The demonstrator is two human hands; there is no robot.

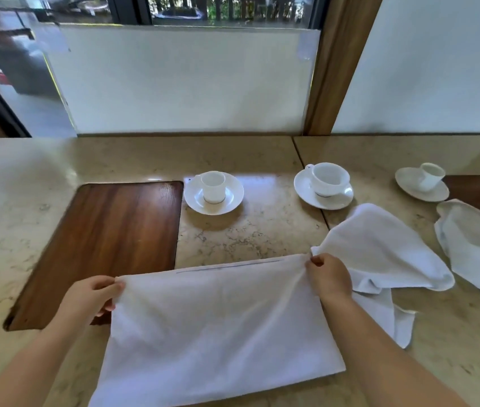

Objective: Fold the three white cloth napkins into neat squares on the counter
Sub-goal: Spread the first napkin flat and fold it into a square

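A white napkin is stretched out before me over the marble counter. My left hand pinches its far left corner and my right hand pinches its far right corner, holding the far edge taut. A thin dark line runs along that edge. A second white napkin lies crumpled just right of my right hand, partly under my right forearm. A third napkin lies rumpled at the far right, partly cut off by the frame.
A dark wooden board lies flat on the left, its near corner under the held napkin. Three white cups on saucers stand behind: one at centre, one right of centre, one far right. A frosted window panel rises behind the counter.
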